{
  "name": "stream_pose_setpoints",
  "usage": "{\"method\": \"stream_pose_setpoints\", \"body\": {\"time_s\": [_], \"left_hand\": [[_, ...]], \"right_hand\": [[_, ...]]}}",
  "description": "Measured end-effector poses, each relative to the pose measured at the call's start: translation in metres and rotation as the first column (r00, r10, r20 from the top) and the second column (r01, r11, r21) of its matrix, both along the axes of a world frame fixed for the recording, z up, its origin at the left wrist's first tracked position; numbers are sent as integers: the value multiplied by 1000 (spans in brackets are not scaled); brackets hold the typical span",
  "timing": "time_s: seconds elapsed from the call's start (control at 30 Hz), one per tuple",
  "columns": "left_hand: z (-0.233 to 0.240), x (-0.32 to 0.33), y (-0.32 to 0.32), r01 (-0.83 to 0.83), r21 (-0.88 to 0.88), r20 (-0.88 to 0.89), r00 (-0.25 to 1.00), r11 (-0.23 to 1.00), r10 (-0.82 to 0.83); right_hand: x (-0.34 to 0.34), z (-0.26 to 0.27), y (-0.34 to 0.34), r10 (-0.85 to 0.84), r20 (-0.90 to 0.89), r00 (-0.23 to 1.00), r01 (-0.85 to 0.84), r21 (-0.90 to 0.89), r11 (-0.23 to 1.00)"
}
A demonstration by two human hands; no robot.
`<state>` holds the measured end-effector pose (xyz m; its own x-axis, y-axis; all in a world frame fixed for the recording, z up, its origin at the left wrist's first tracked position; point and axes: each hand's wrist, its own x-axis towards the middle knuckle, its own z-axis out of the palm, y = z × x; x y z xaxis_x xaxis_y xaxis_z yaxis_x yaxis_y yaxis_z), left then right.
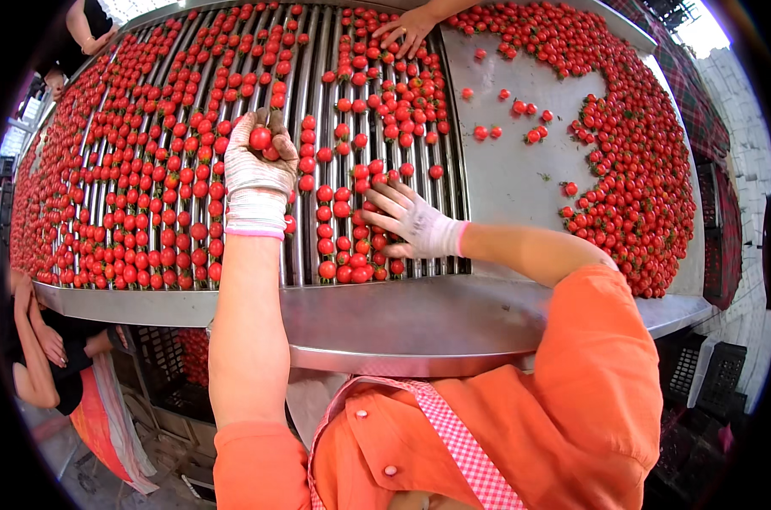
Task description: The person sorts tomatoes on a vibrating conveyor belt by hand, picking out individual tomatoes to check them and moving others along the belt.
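Palm up, my left hand wears a soiled white knit glove and cups a few cherry tomatoes in its curled fingers. It is above a roller conveyor with shiny metal bars. My right hand, gloved too, lies palm down with fingers spread over the rollers. Its fingertips touch or almost touch loose cherry tomatoes; whether any sit under the palm is hidden. Rows of red tomatoes fill the conveyor to the left of my left hand.
A large heap of tomatoes lies on the steel tray at right. Another person's hand reaches over the rollers opposite me. Other people's arms are at left. A steel ledge runs before me; black crates stand below.
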<state>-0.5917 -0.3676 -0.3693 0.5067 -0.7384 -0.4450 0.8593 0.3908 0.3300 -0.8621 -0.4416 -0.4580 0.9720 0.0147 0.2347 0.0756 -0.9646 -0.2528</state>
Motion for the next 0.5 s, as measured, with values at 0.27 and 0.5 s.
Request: {"method": "stream_pose_setpoints", "body": {"time_s": [0.27, 0.5], "left_hand": [[0, -11, -8, 10, 17, 65, 998, 1000, -11], [-6, -9, -9, 24, 22, 35, 999, 999, -25]], "right_hand": [[-6, -2, -74, -91, -44, 995, 91, -21, 996], [85, -34, -199, -721, -202, 663, 711, -131, 691]]}}
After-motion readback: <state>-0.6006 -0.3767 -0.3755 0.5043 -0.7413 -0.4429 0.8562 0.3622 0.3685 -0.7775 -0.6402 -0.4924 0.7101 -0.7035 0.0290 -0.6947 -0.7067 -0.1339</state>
